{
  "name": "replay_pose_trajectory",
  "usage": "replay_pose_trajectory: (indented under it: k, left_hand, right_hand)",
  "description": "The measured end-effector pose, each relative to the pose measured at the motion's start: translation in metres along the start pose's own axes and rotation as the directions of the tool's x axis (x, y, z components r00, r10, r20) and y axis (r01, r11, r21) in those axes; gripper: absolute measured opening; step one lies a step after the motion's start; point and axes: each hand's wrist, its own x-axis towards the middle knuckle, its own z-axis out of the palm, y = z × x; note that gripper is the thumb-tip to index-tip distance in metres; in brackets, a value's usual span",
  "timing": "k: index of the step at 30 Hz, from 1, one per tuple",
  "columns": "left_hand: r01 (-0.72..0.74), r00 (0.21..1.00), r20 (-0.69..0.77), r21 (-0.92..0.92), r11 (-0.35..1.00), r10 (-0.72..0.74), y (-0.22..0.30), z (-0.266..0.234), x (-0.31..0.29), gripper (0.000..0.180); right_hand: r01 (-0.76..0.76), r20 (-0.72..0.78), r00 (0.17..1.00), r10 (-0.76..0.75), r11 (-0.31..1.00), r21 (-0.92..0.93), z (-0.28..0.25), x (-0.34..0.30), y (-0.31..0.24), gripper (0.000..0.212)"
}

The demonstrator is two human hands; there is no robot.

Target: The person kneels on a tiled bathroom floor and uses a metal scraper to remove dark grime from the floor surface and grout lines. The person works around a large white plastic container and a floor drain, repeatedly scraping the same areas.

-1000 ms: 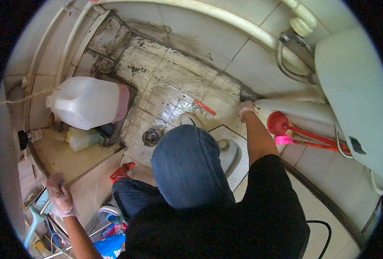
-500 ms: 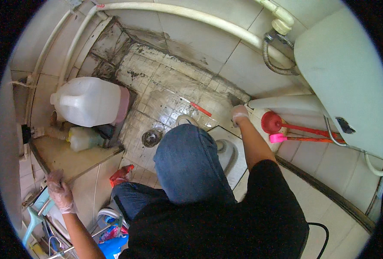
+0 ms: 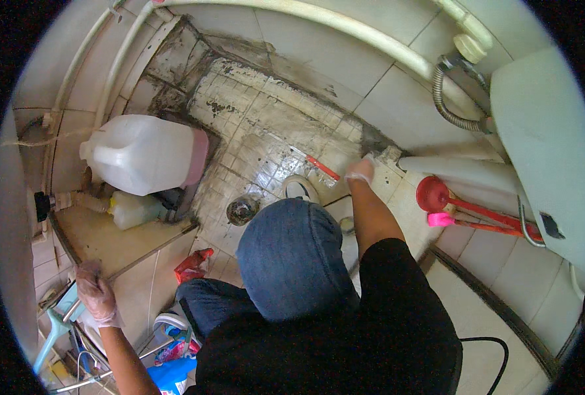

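**Two gloved hands, one on the brush, one braced on the ledge**

Two hands in thin gloves, doing separate jobs. Right hand (image 3: 360,170) is stretched forward over the grimy tiled floor (image 3: 266,131), fingers closed around the near end of a red-handled brush (image 3: 321,167). Handle runs from the fist up and to the left, long axis diagonal across the tiles. The working end is too small to make out. The brush lies just ahead of the white shoe (image 3: 302,189) and right of the round floor drain (image 3: 242,210).

Left hand (image 3: 95,294) is well apart from that, low at the person's left, on the edge of the tiled ledge (image 3: 108,237). Fingers look curled down onto the edge, but whether they grip anything I can't tell.

So the right hand is the one at the brush; the left is nowhere near.

Around it:
- big white jug (image 3: 144,155) lying on its side, smaller pale bottle (image 3: 134,209) just below it
- red plunger (image 3: 433,193) right of the right forearm, pink-tipped tool beside it
- white cistern (image 3: 543,145) with a flexible metal hose (image 3: 447,108) at upper right
- the person's denim knee (image 3: 292,257) fills the centre
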Motion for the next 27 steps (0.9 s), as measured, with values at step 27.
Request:
replay_pose_trajectory:
  k: [27]
  left_hand:
    - [0.008,0.995,-0.098,-0.009,1.0,-0.009,-0.074,-0.134,-0.041,0.036]
  right_hand:
    - [0.733,0.668,0.668,-0.328,0.442,-0.517,-0.161,-0.123,-0.049,0.03]
